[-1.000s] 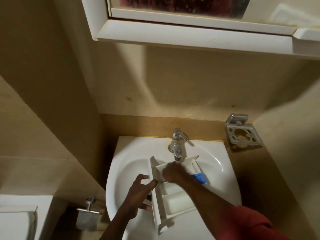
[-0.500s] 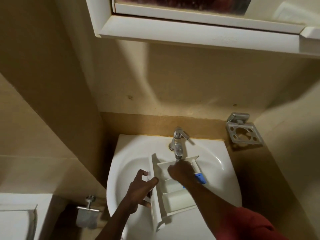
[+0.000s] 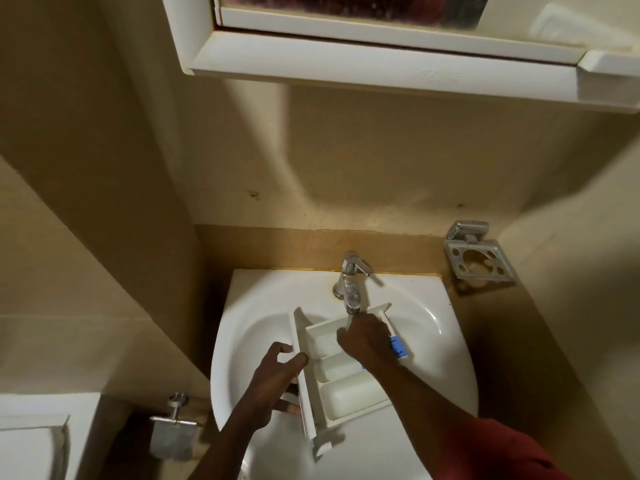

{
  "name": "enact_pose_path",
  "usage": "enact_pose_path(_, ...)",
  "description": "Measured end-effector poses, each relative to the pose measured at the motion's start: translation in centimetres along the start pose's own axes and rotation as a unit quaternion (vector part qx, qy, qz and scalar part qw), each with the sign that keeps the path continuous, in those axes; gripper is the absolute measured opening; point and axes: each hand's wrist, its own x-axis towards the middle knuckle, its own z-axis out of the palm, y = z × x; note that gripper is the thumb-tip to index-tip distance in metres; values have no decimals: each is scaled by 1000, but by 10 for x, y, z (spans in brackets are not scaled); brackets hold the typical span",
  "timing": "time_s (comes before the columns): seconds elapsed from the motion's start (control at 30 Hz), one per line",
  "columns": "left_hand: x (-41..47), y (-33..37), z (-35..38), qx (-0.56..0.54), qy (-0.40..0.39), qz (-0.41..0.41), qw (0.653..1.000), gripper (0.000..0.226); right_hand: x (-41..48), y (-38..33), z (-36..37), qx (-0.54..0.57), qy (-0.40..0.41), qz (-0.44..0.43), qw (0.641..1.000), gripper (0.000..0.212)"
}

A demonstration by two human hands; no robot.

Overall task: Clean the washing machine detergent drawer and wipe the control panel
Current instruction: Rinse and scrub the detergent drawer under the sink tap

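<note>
At a white sink (image 3: 263, 306) set against a beige wall (image 3: 381, 161), under a chrome tap (image 3: 351, 282). In the basin, lying slantwise with its far end right below the spout: the white drawer (image 3: 349, 393), open side up, with three compartments in a row. Gripped along its left edge by the left hand (image 3: 273, 386): thumb laid on top of that edge, fingers (image 3: 287, 407) curled round beneath, pinching the panel between them. Reaching in from the right in a red sleeve (image 3: 502, 452), the right hand (image 3: 365, 337), knuckles up, planted in the farthest compartment just under the spout. Fingers there bent downward and close together, tips hidden inside the compartment. Impossible to tell whether pressing on the plastic or holding something. Faint thin streak of water between spout and that hand. Just right of the wrist, on the drawer's right side, a blue tab (image 3: 398, 348), partly covered by the arm. Higher on the right, fixed to the wall and well apart from the sink, a chrome holder (image 3: 479, 259) with round holes. Overhead, the underside of a white cabinet (image 3: 346, 64). Low on the left, beside the sink, a chrome fitting (image 3: 175, 419) with something grey hanging from it.
</note>
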Motion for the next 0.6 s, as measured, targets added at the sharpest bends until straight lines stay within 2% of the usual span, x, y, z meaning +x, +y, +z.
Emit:
enact_pose_path(0.1, 3, 1, 4, 12, 1, -1, 1000, 34, -6, -2, 7, -62, -45, -36, 996, 42)
enact_pose_path(0.2, 3, 4, 10, 23, 2, 3, 1000, 41, -19, -23, 8, -101, -135, -164, 972, 31)
enact_pose_path(0.27, 3, 5, 9, 21, 13, 1, 1000, 45, -21, -27, 7, -89, -167, -207, 960, 29)
enact_pose_path(0.37, 4, 5, 4, 23, 25, 4, 999, 47, -5, -5, -5, -109, -144, -148, 972, 38)
enact_pose_path(0.47, 2, 6, 5, 36, 34, 12, 999, 40, 14, 24, -15, -59, -96, -28, 993, 34)
enact_pose_path(0.6, 0, 11, 11, 51, 33, 24, 998, 32, 2, 5, -1, -5, -82, 10, 997, 38)
